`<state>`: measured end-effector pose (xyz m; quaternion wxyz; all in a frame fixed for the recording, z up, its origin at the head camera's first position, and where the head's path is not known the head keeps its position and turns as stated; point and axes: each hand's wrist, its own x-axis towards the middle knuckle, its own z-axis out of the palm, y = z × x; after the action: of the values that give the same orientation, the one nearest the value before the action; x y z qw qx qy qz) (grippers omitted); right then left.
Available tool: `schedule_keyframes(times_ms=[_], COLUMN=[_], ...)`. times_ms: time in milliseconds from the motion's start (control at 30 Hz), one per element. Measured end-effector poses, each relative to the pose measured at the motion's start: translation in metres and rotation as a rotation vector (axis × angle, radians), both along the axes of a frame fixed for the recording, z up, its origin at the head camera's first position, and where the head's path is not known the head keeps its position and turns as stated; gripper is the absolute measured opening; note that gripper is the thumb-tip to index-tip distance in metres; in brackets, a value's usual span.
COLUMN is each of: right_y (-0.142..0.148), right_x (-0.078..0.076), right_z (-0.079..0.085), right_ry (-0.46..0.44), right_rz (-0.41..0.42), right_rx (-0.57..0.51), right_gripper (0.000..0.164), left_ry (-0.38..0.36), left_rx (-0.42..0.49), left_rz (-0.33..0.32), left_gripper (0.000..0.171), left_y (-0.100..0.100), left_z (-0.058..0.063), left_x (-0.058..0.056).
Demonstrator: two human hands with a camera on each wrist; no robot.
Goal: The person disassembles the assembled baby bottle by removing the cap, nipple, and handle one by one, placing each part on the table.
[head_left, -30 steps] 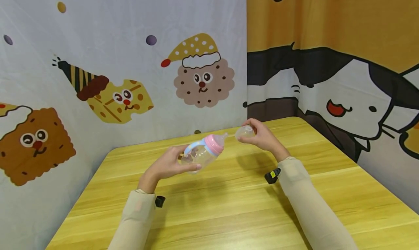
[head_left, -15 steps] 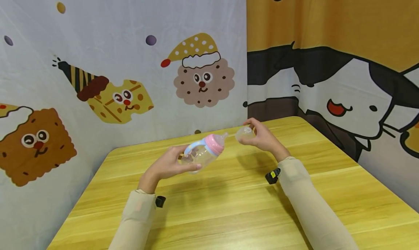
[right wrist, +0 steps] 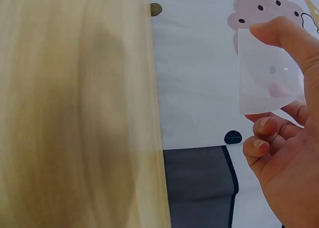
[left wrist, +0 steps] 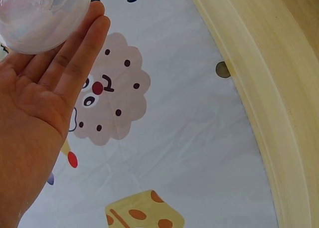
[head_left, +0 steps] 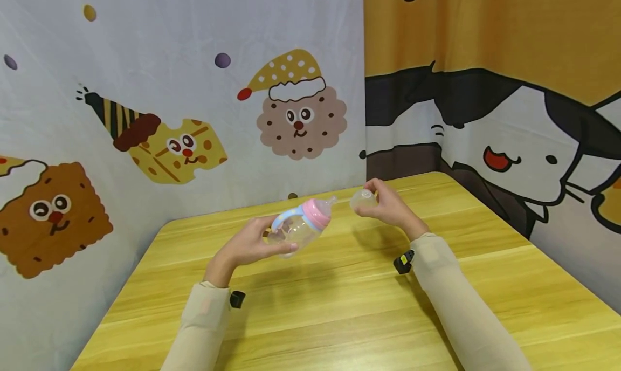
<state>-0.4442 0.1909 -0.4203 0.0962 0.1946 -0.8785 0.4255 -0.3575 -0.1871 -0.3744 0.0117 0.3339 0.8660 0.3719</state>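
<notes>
In the head view my left hand (head_left: 252, 240) grips a clear baby bottle (head_left: 302, 232) by its body, above the table. The bottle leans to the right, with a pink collar (head_left: 316, 213), a pale blue handle and a bare clear teat (head_left: 330, 203) on top. To the right of the teat, my right hand (head_left: 388, 204) holds a translucent bottle cap (head_left: 363, 200), apart from the bottle. The right wrist view has the cap (right wrist: 264, 78) between thumb and fingers, its straight rim facing left. Only the rounded base of the bottle (left wrist: 42, 18) shows in the left wrist view, over the fingers.
A wood-grain table (head_left: 301, 311) lies under both hands, their shadows falling on it. Behind its far edge hangs a white cloth (head_left: 170, 80) with cartoon prints, and an orange cloth (head_left: 485, 31) with a cartoon cow is at the right.
My right hand has turned the cap slightly, so its closed end faces more upward. My left hand and the bottle stay nearly where they were.
</notes>
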Motion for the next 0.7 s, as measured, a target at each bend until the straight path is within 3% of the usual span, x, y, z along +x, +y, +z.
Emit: schedule_keyframes(times_ms=[367, 700], right_y=[0.001, 0.002], right_x=[-0.003, -0.003], right_z=[-0.011, -0.015], right_ry=[0.027, 0.014], right_rz=[0.044, 0.077], right_rx=[0.077, 0.081], right_gripper=[0.056, 0.060], left_ry=[0.017, 0.021], left_rx=[-0.002, -0.002], left_rz=[0.007, -0.006], left_gripper=[0.058, 0.053], left_y=[-0.003, -0.003], left_z=[0.001, 0.001], left_x=[0.000, -0.001])
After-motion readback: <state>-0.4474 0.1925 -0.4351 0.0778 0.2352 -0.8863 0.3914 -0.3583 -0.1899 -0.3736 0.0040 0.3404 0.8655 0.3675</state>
